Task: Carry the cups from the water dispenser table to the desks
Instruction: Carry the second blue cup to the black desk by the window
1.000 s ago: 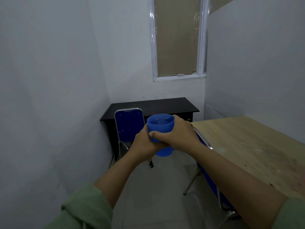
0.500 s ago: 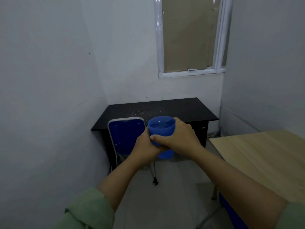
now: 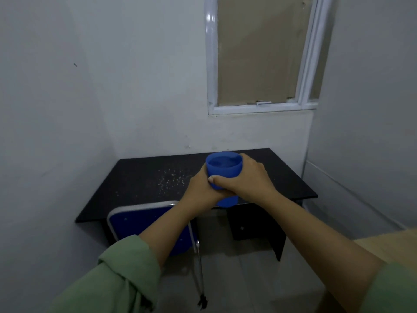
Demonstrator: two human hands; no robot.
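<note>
A: While the blue cup (image 3: 223, 169) is up in the air over the black bench (image 3: 144, 188), which step is this?

B: The carry. Both the left hand (image 3: 200, 190) and the right hand (image 3: 246, 179) are wrapped round it, fingers pressed on its wall. It looks filled, though the dim light leaves me unsure.

A: And next?

B: Lower it level onto a bare patch of bench, past the blue chair (image 3: 146, 224), then let go.
</note>
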